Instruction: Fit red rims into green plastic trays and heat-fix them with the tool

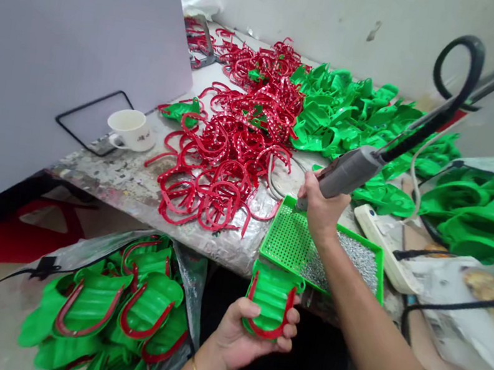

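Note:
My left hand is closed round a green plastic part that has a red U-shaped strip along its edge. It holds the part just off the table's front edge. My right hand grips a grey electric screwdriver, whose black cable runs up to the right. The screwdriver's lower end is over the left side of a green perforated tray. Small silvery screws lie in the tray's right side, partly hidden behind my right forearm.
Red U-shaped strips are heaped mid-table, with green parts piled behind. A white cup stands left. An open bag of joined parts sits below left. At right are a power strip and a bag of green parts.

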{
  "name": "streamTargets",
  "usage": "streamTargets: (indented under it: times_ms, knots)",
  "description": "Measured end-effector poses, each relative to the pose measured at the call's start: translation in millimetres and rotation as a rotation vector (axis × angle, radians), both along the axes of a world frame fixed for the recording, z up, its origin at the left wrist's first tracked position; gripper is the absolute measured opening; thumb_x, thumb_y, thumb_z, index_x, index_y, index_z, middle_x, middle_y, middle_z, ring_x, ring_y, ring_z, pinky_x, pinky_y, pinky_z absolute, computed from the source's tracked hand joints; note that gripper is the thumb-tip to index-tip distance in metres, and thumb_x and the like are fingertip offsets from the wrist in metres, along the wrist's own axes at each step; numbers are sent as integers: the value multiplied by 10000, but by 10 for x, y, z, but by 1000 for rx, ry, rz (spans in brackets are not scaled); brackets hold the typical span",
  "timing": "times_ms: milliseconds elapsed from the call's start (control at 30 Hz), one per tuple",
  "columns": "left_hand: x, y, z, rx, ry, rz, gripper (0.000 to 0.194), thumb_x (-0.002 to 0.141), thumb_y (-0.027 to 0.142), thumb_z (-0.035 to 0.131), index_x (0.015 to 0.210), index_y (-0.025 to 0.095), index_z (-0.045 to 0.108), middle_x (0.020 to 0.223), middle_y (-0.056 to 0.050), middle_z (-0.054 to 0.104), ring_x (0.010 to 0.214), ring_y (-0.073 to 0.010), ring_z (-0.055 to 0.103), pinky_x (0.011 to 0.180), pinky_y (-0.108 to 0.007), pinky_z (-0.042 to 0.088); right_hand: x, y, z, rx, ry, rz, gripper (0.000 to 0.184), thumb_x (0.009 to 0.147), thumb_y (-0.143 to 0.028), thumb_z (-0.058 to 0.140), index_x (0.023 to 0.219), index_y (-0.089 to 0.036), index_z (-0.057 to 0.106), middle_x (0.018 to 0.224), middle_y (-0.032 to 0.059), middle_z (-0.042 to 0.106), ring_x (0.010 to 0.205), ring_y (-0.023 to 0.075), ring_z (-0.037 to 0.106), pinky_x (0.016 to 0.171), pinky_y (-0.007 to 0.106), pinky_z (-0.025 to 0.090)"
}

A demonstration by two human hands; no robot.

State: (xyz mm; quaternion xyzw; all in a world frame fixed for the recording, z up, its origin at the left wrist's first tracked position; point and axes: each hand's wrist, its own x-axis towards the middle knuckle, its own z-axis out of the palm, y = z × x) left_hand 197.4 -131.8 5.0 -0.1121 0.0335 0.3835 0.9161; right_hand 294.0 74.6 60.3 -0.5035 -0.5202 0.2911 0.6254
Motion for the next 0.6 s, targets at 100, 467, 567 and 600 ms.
streamTargets:
  times_ms: [100, 467, 567, 600]
  knots:
    - [1, 2, 0, 2, 0, -2, 693, 584, 230, 606, 1221, -8, 472, 984, -120, 510, 831, -168, 473, 723, -251, 315, 2, 6, -16, 5, 24, -5, 265, 735, -392, 665, 816, -153, 585, 542, -39, 542, 436, 95, 517, 442, 231, 467]
    - [4, 12, 62, -25, -5, 6, 666, 582, 221, 589, 1196, -12, 477, 963, -124, 516, 822, -170, 467, 710, -248, 310, 12, -375, 504, 161, 143, 81, 155, 758, -313, 667, 792, -198, 570, 500, -65, 482, 397, 95, 474, 420, 249, 425]
    - [7, 3, 67, -27, -5, 18, 677, 602, 220, 570, 1223, -24, 454, 972, -133, 503, 829, -178, 460, 717, -250, 317, 40, -799, 666, 94, 159, 128, 135, 767, -268, 672, 790, -192, 563, 509, -66, 467, 401, 86, 452, 437, 253, 409]
    - [8, 2, 69, -27, -3, 20, 677, 607, 221, 564, 1227, -27, 450, 972, -134, 500, 831, -180, 458, 721, -252, 320, 55, -943, 693, 62, 159, 153, 130, 767, -253, 675, 793, -189, 565, 521, -62, 475, 411, 89, 463, 440, 255, 407]
